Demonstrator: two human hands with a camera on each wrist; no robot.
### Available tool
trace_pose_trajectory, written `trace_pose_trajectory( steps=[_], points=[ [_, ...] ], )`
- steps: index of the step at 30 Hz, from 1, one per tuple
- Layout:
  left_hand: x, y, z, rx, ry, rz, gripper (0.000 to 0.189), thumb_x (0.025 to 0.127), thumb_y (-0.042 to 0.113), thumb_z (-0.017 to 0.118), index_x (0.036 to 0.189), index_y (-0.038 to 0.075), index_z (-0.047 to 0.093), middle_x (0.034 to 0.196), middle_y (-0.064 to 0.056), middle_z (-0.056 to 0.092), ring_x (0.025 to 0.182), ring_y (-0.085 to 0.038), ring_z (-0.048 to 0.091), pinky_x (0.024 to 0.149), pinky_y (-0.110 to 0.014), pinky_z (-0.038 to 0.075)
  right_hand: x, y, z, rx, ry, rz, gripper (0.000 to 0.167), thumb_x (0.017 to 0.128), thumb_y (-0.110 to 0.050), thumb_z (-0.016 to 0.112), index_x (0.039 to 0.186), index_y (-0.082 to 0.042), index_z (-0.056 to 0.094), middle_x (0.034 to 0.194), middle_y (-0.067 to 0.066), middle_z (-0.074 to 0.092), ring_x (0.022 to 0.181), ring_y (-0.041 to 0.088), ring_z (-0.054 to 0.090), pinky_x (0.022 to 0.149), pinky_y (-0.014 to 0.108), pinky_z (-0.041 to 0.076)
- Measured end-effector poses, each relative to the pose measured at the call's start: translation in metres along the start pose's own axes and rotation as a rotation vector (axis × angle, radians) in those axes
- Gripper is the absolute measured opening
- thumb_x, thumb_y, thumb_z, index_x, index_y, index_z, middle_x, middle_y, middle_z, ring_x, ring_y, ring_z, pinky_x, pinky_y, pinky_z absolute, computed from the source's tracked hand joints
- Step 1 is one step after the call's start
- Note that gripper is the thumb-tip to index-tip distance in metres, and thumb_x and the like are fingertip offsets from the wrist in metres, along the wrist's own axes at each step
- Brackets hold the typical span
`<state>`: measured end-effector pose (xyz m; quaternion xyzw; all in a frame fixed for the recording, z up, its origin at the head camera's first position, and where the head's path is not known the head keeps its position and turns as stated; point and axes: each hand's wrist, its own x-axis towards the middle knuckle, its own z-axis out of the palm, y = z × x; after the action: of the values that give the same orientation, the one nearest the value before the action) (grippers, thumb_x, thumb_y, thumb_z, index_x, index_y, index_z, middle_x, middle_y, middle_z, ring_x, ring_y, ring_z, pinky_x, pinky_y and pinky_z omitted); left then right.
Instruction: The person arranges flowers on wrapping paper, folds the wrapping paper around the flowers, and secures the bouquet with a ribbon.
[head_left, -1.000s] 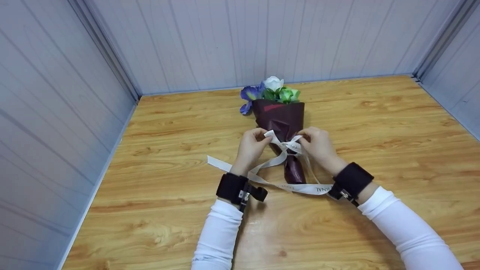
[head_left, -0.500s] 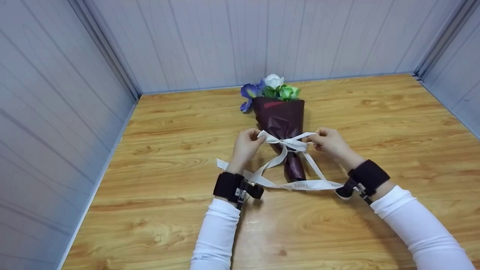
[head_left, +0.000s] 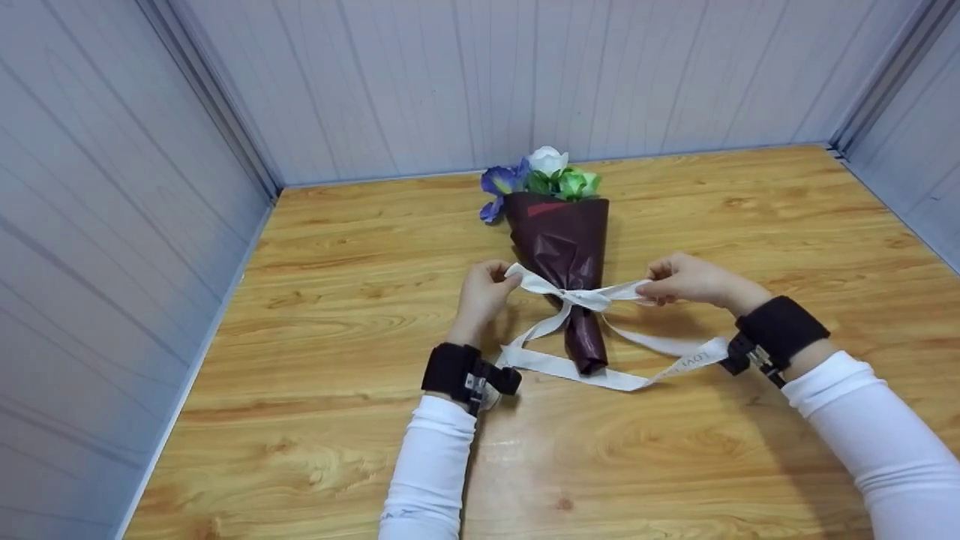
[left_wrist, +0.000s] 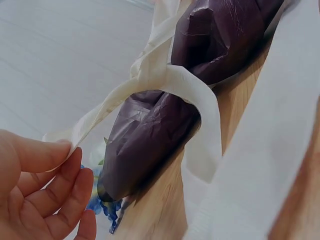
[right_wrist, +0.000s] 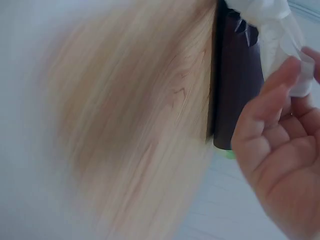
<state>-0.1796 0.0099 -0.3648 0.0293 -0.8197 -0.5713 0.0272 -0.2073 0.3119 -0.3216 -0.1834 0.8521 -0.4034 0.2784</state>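
A bouquet wrapped in dark maroon paper (head_left: 562,232) lies on the table, its purple, white and green flowers (head_left: 551,180) toward the back wall. Around its narrow waist runs a white printed ribbon (head_left: 585,298), knotted at the front. My left hand (head_left: 482,296) pinches one part of the ribbon between thumb and fingers, left of the knot; the left wrist view shows this pinch closely. To the right, my right hand (head_left: 694,281) pinches another part, drawn out sideways. Long ribbon tails (head_left: 577,369) loop below the knot, across the paper-wrapped stem end.
The wood-grain table (head_left: 337,420) is bounded by pale panelled walls (head_left: 405,82) at the back and sides. A black strap with a small camera sits on each wrist (head_left: 454,373). Near the right wrist camera, part of the ribbon hangs close.
My right hand has moved right, drawing its part of the ribbon away from the knot. My left hand has shifted slightly left, still pinching its part. The knot looks tighter and the tails have shifted.
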Motion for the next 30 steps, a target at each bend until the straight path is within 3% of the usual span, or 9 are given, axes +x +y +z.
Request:
trace_pose_trajectory(
  steps=[4,8,20,26,30],
  points=[
    [-0.003,0.001,0.000,-0.021,0.017,-0.021,0.014,0.087,0.006,0.064,0.091,-0.006,0.067,0.073,0.002,0.055,0.070,-0.009,0.048,0.063,-0.017,0.039,-0.003,0.001,-0.006,-0.019,-0.029,0.022,0.024,0.095,-0.023,0.058,0.078,-0.006,0.056,0.068,-0.008,0.056,0.062,0.004,0.053,0.062,0.022,0.046],
    [-0.005,0.001,0.002,-0.035,0.035,-0.033,0.015,0.087,0.005,0.063,0.093,-0.008,0.067,0.074,0.001,0.056,0.071,-0.009,0.048,0.064,-0.017,0.039,-0.005,0.006,-0.011,0.033,-0.028,0.022,0.023,0.096,-0.025,0.056,0.079,-0.009,0.054,0.071,-0.007,0.054,0.066,0.006,0.053,0.066,0.023,0.047],
    [-0.007,-0.008,0.004,-0.007,0.062,-0.021,0.011,0.086,0.004,0.064,0.086,-0.007,0.066,0.071,0.003,0.053,0.070,-0.009,0.048,0.067,-0.019,0.040,-0.001,0.032,-0.014,0.349,0.042,-0.004,0.024,0.099,-0.015,0.048,0.075,-0.015,0.046,0.068,-0.007,0.041,0.060,0.005,0.039,0.057,0.022,0.033],
    [-0.007,-0.013,0.005,0.024,0.072,-0.004,0.010,0.086,0.003,0.064,0.084,-0.007,0.066,0.069,0.003,0.052,0.068,-0.010,0.047,0.066,-0.020,0.040,-0.001,0.039,-0.013,0.222,0.080,0.104,0.028,0.100,-0.022,0.048,0.073,-0.015,0.045,0.067,-0.008,0.046,0.058,0.004,0.046,0.056,0.019,0.039],
    [-0.008,-0.016,0.006,0.013,0.085,-0.022,0.008,0.087,0.001,0.063,0.083,-0.006,0.065,0.070,0.002,0.051,0.069,-0.010,0.047,0.065,-0.019,0.039,-0.001,0.042,-0.011,0.162,0.116,0.146,0.032,0.099,-0.023,0.051,0.069,-0.014,0.043,0.062,-0.008,0.047,0.053,0.003,0.042,0.051,0.018,0.036]
  ],
)
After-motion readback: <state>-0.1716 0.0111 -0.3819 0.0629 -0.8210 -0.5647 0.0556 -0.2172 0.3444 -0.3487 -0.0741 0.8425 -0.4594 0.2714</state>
